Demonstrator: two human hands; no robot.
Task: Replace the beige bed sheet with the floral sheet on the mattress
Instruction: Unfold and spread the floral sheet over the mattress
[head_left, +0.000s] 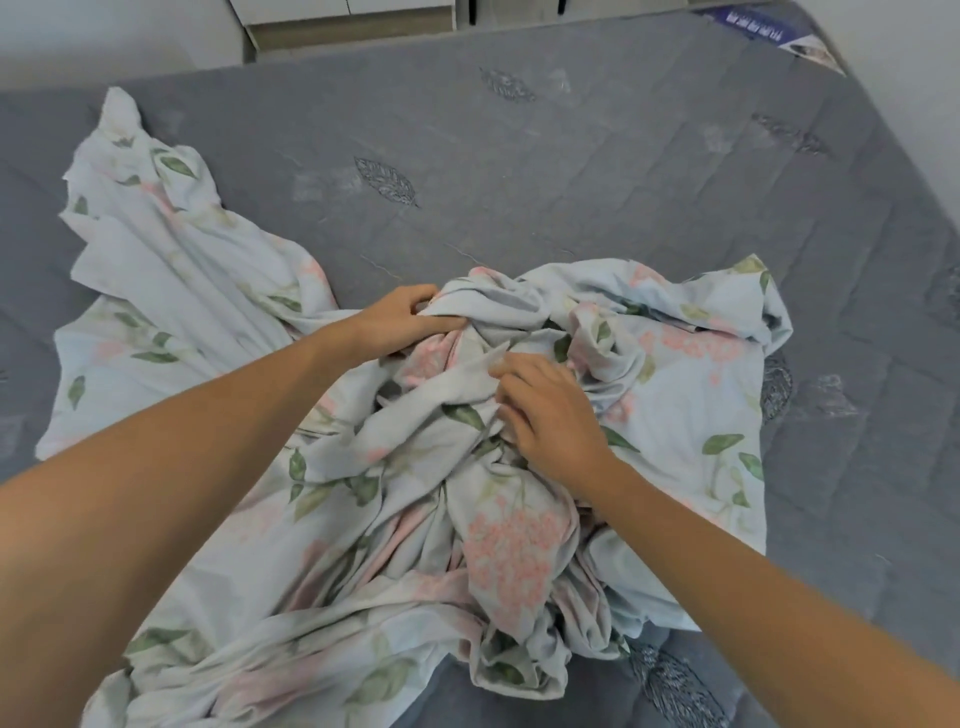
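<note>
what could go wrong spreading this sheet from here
1. The floral sheet is bunched and twisted in a heap; both the left hand and right hand grip folds in its middle, not corners, so pulling may tighten the tangle.
2. No corner is clearly identifiable, so it could go on the mattress misaligned.

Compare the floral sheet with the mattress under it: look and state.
The floral sheet is pale blue with pink blossoms and green leaves; the mattress is grey, quilted, with dark stitched leaf motifs. The floral sheet lies bunched and creased in a heap, while the mattress is flat and mostly bare. The left hand and right hand grip folds of the sheet, not the mattress. Both carry leaf patterns.
</note>
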